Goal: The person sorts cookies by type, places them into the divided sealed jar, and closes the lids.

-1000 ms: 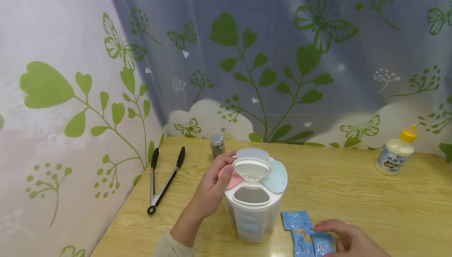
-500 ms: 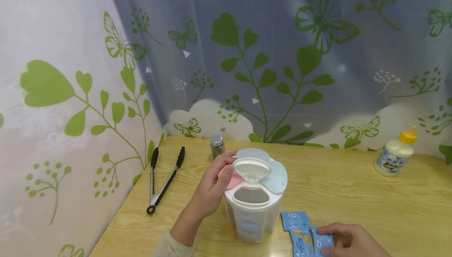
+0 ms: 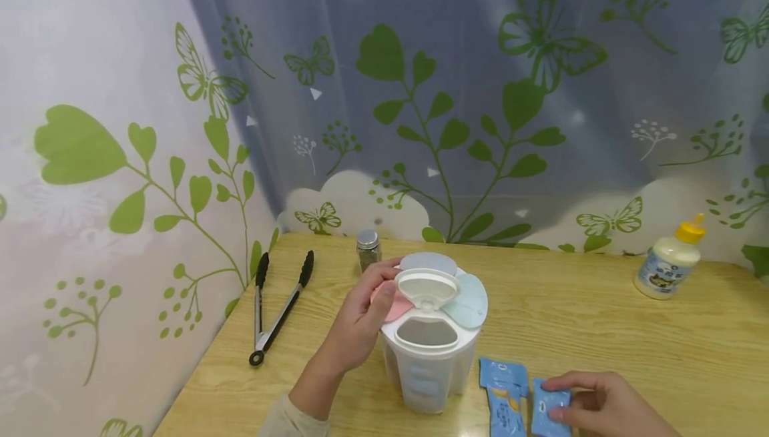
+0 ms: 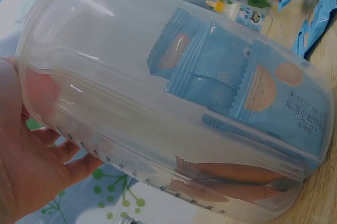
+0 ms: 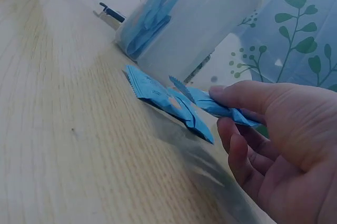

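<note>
A translucent storage container (image 3: 423, 380) with a white lid stands on the table, its front flap raised over an opening. My left hand (image 3: 358, 317) grips it at the lid's left edge, the thumb lying by the pink flap (image 3: 398, 306). Through its wall in the left wrist view, several blue snack packets (image 4: 218, 68) and something orange-brown (image 4: 237, 176) show inside. My right hand (image 3: 609, 405) pinches one blue snack packet (image 3: 548, 415) between thumb and fingers. Just left of it, more blue packets (image 3: 504, 403) lie overlapping on the table, apart from the held one.
Black-tipped tongs (image 3: 279, 320) lie spread at the left. Behind the container stands a small jar (image 3: 368, 253) with a silver cap. A yellow-capped bottle (image 3: 667, 267) is at the back right of the wooden table (image 3: 571, 317), before a patterned curtain (image 3: 468, 90).
My right hand has taken hold of one blue packet and drawn it rightward, apart from the others. The left hand stays on the container.
</note>
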Available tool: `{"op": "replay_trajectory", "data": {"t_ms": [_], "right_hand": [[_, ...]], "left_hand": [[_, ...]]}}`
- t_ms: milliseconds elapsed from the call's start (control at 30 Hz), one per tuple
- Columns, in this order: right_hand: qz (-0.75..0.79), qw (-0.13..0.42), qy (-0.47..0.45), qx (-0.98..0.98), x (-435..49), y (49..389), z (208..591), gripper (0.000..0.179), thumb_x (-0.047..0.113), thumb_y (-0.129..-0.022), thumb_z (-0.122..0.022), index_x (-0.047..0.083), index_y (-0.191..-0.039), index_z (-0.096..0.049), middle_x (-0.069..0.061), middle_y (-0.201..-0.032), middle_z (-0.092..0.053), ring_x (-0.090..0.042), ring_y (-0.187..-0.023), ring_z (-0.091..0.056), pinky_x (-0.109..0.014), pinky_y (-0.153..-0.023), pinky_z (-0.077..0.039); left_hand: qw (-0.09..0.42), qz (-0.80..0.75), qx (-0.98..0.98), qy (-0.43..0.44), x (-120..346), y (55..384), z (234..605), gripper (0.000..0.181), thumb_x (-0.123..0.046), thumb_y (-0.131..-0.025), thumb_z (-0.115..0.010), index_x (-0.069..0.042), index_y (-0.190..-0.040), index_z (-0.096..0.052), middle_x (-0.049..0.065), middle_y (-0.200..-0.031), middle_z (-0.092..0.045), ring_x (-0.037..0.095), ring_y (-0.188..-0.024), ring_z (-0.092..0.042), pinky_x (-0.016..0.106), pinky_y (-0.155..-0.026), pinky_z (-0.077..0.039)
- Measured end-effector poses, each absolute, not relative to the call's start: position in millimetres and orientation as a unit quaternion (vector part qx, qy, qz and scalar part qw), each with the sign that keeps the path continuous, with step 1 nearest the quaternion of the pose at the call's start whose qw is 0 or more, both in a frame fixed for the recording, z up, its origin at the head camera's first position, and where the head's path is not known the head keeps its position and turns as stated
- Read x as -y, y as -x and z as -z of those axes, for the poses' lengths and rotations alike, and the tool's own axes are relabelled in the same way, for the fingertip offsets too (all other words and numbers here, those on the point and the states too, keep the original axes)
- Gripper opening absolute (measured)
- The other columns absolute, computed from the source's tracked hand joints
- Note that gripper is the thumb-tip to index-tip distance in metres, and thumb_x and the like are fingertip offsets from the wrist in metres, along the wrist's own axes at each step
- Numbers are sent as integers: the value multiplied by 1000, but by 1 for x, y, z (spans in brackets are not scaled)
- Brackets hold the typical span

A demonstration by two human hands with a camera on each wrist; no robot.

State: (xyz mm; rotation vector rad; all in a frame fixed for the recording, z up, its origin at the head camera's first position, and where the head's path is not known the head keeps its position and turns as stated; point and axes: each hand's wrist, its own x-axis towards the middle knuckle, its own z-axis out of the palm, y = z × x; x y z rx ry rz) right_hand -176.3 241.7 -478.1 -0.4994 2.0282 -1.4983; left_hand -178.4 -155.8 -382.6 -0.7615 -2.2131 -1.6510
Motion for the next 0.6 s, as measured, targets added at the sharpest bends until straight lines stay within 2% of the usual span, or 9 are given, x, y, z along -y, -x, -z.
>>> {"op": "replay_trajectory", "data": {"t_ms": [200, 367, 467, 600], "right_hand": [[587, 308, 167, -730, -240, 176, 467, 38, 14, -98, -63, -4, -131, -59, -6, -110, -74, -17, -82, -70, -28, -72, -58], [594, 297, 195, -722, -238, 176, 457, 29, 12, -101, -58, 14, -128, -66, 1, -93, -74, -8, -73, -64, -24, -67, -54], [590, 271, 233, -724, -236, 175, 453, 32, 8, -102, -54, 25, -126, -68, 8, -81, -70, -8, -65, -56, -25, -60, -49], [599, 253, 255, -716, -229, 173, 447, 36, 4, -102, -53, 28, -125, -68, 12, -81, -68, -11, -65, -55, -26, -60, -50]], "left_hand": [[137, 568, 768, 262, 156, 179, 383, 23, -17, -107, -42, -11, -117, -61, 7, -145, -50, 27, -141, -43, 55, -115, -34], [137, 567, 769, 260, 156, 180, 385, 23, -17, -107, -41, -12, -117, -61, 6, -146, -50, 26, -141, -43, 55, -115, -35], [137, 568, 769, 260, 156, 180, 385, 22, -16, -107, -41, -12, -116, -61, 6, -145, -50, 26, -141, -43, 56, -115, -34], [136, 569, 769, 257, 156, 180, 386, 22, -17, -107, -41, -13, -116, -61, 6, -145, -50, 26, -141, -43, 55, -115, -35]]}}
